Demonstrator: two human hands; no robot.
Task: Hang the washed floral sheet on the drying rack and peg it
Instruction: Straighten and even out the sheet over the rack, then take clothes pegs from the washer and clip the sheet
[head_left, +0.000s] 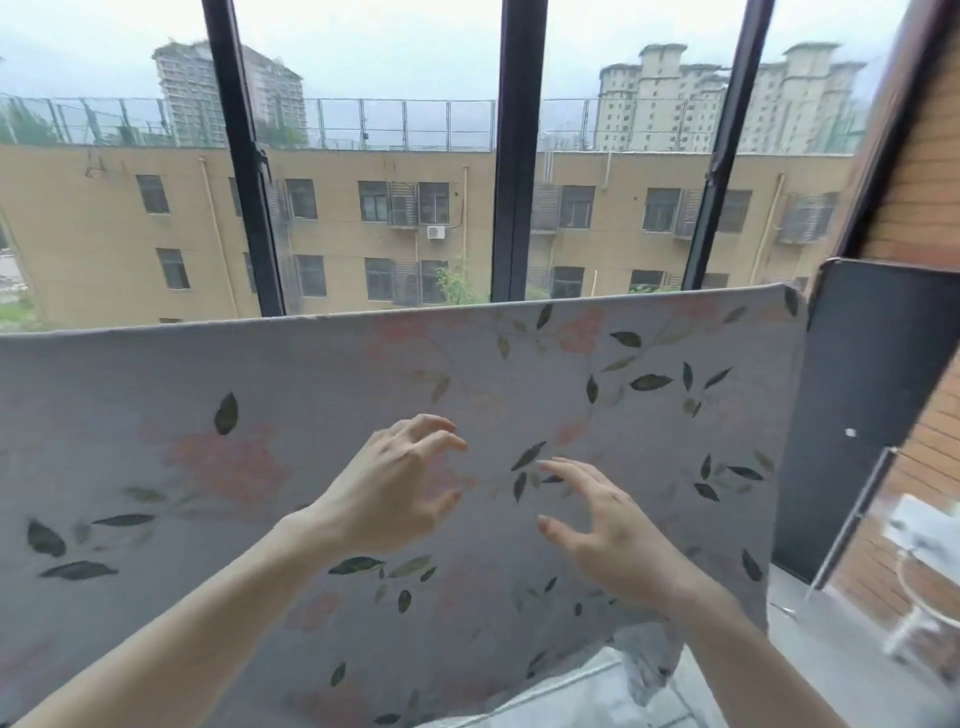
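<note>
You had one sheet (311, 415) in front of you, grey with pink flowers and dark leaves, draped over a straight top edge that ran from the far left up toward the right; whatever bar carried it was hidden under the cloth. Its right edge hung just beside one dark panel (872, 395), and its lower right corner trailed down near the floor. You had two hands out, both bare and both holding nothing. Your left hand (400, 488) was spread, fingers loosely bent and pointing right, hovering in front of the middle of the sheet. Your right hand (608, 530) was also wide, fingers fanned toward the left, a little lower and nearer to you. The two hands faced each other with a gap between them, over a leaf sprig in the print; whether any fingertip touched the cloth could not be told. Beyond the sheet stood three dark window bars (519, 156).
</note>
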